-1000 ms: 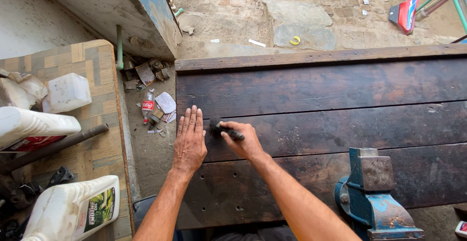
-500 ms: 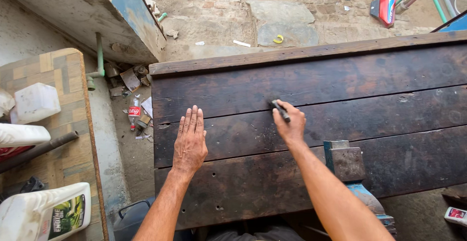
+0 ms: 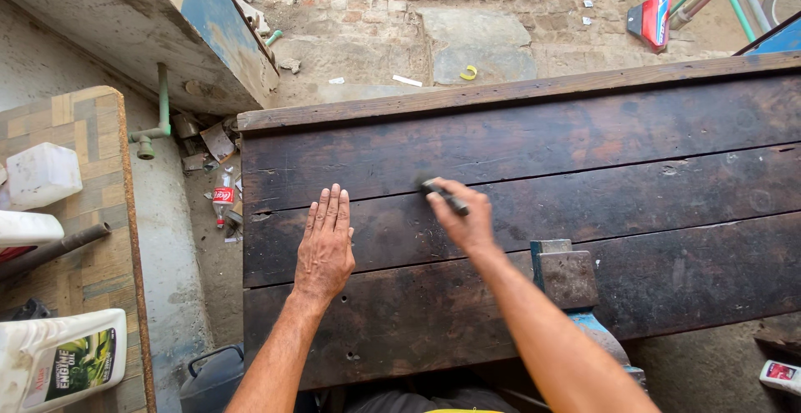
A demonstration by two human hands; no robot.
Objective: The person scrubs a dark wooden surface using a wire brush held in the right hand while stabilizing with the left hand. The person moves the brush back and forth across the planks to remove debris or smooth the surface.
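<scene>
My left hand (image 3: 325, 242) lies flat, fingers together, on the dark wooden workbench top (image 3: 584, 146). My right hand (image 3: 463, 217) is closed on a small dark brush-like tool (image 3: 442, 194), its tip pressed against the middle plank just right of the left hand. What kind of tool it is cannot be told for sure. The two hands are about a hand's width apart.
A blue bench vise (image 3: 576, 292) is bolted at the bench's near edge, under my right forearm. To the left stands a wooden side table (image 3: 83, 171) with white plastic jugs (image 3: 58, 363) and a metal pipe (image 3: 50, 250). Litter lies on the ground beyond.
My right hand has slid the tool right from beside my left hand, then a little back left along the middle plank. My left hand has stayed flat on the wood.
</scene>
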